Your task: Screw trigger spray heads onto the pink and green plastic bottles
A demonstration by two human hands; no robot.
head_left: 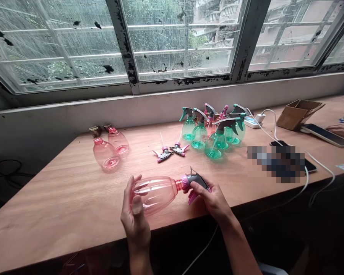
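A clear pink spray bottle (pixel 157 193) lies sideways above the front edge of the table, between my two hands. My left hand (pixel 136 214) wraps round its base, thumb on the near side and fingers behind. At the neck sits a grey and pink trigger spray head (pixel 195 182), gripped by my right hand (pixel 210 196). Whether its collar is fully tightened I cannot tell. Beyond them, two loose pink spray heads (pixel 163 154) with thin tubes lie on the wood. Two pink bottles without heads (pixel 105 154) stand at the left.
Several green spray bottles (pixel 215 145) with heads stand at the back, pink ones among them. On the right are a cardboard box (pixel 296 114), a phone (pixel 326 134), white cables (pixel 306 177) and another person's hand (pixel 342 131). Windows line the wall behind the table (pixel 60 206).
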